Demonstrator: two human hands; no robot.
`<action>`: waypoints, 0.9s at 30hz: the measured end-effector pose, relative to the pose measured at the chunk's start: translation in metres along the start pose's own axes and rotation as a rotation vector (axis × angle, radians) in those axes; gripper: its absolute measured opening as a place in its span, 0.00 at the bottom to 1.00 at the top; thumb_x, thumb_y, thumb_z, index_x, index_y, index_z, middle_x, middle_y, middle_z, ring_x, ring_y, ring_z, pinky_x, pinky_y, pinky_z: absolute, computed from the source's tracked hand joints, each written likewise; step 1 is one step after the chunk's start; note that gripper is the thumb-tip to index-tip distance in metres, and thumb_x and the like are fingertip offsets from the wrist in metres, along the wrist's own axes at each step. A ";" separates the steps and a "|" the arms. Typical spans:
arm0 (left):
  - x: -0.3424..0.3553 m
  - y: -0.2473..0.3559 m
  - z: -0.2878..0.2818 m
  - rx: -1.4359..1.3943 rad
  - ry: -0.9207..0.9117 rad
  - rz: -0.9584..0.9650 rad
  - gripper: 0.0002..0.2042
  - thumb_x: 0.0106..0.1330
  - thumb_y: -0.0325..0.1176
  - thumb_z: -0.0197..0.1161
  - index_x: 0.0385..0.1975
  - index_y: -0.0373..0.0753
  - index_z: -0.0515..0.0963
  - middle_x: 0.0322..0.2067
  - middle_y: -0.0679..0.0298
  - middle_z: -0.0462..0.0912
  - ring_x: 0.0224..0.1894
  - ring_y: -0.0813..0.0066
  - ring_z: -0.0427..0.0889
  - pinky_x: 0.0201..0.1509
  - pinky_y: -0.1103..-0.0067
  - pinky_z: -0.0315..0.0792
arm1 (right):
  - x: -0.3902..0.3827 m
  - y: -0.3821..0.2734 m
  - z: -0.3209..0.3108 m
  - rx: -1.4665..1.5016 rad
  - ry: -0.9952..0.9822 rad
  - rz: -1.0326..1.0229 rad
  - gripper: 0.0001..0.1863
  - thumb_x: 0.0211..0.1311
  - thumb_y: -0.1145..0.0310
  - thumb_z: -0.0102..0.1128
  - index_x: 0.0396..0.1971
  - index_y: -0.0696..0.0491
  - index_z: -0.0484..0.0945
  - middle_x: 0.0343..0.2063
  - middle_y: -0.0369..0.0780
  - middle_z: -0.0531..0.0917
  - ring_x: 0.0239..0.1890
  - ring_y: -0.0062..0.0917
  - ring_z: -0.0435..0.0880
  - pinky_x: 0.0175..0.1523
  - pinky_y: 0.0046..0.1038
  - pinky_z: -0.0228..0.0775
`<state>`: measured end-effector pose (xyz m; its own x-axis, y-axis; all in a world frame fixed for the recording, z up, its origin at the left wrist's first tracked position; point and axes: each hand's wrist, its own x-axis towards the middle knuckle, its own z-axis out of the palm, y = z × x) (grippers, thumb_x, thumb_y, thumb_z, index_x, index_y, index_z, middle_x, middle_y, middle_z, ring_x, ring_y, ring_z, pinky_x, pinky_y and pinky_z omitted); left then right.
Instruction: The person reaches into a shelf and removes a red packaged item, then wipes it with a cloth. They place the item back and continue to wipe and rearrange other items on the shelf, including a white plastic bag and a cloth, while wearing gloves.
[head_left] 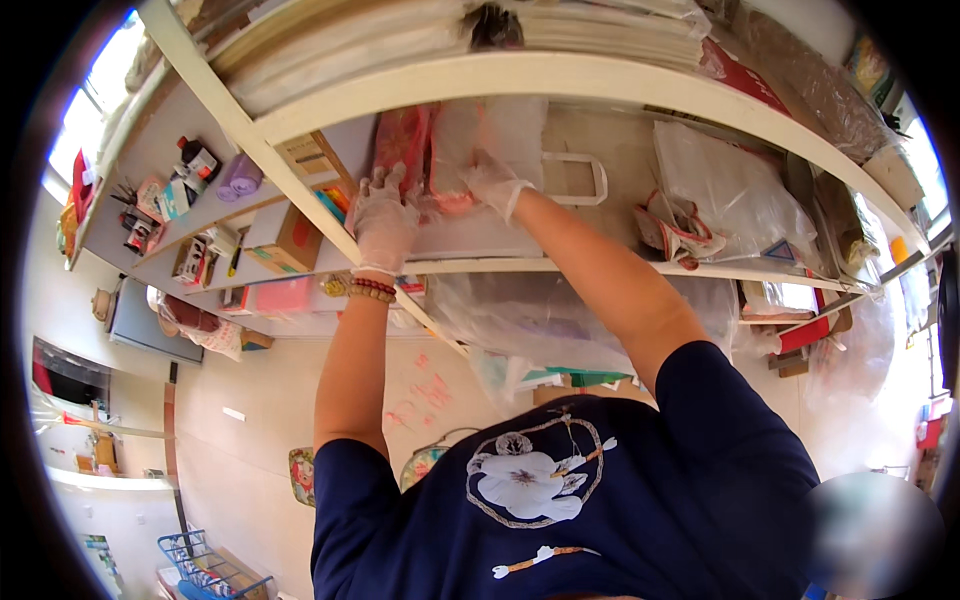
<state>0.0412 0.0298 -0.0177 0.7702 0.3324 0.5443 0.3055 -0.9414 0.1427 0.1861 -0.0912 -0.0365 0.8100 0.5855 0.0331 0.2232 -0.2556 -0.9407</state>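
Both hands wear thin clear plastic gloves and reach into a white shelf. My left hand [387,208] lies with its fingers apart against a red plastic packet [398,140]. Just to the right, my right hand [492,184] pinches the side of a clear plastic bag [455,140] with reddish contents. The fingertips of that hand are partly hidden against the plastic. A beaded bracelet [371,289] circles my left wrist.
A white shelf bar [560,75] runs above my hands, and a slanted post [260,150] stands at left. To the right lie a white handle [600,180] and clear plastic bags [735,190]. Cardboard boxes [283,238] and a purple roll [240,177] fill the left shelves.
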 end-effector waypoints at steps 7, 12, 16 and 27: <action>0.008 0.002 0.021 0.065 0.032 0.049 0.25 0.58 0.43 0.54 0.57 0.49 0.66 0.55 0.55 0.69 0.56 0.52 0.68 0.59 0.66 0.62 | 0.033 0.037 0.004 0.095 -0.009 -0.010 0.17 0.59 0.63 0.52 0.46 0.54 0.69 0.29 0.42 0.77 0.30 0.25 0.78 0.33 0.27 0.73; 0.003 -0.028 0.027 0.090 0.058 0.019 0.24 0.60 0.47 0.53 0.58 0.52 0.66 0.57 0.56 0.69 0.58 0.52 0.66 0.62 0.66 0.58 | -0.019 -0.014 -0.002 -0.390 -0.091 -0.035 0.24 0.59 0.55 0.53 0.51 0.55 0.67 0.40 0.45 0.76 0.37 0.28 0.78 0.41 0.29 0.73; 0.001 -0.025 0.029 -0.011 0.161 0.004 0.25 0.59 0.52 0.54 0.57 0.54 0.67 0.60 0.58 0.64 0.61 0.50 0.60 0.65 0.62 0.53 | -0.068 -0.033 -0.040 -0.300 -0.056 -0.068 0.32 0.60 0.46 0.48 0.58 0.52 0.63 0.53 0.49 0.70 0.54 0.30 0.70 0.57 0.28 0.63; -0.022 0.123 -0.012 -0.562 -0.006 0.311 0.22 0.58 0.43 0.58 0.52 0.44 0.72 0.48 0.52 0.75 0.53 0.52 0.70 0.56 0.67 0.63 | -0.207 0.018 -0.268 -0.630 -0.047 -0.018 0.44 0.46 0.42 0.59 0.58 0.57 0.64 0.55 0.49 0.70 0.57 0.39 0.68 0.59 0.31 0.59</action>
<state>0.0551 -0.0938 -0.0017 0.7791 0.0377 0.6257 -0.2714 -0.8795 0.3909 0.1679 -0.4228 0.0300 0.7817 0.6234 0.0187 0.5245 -0.6409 -0.5605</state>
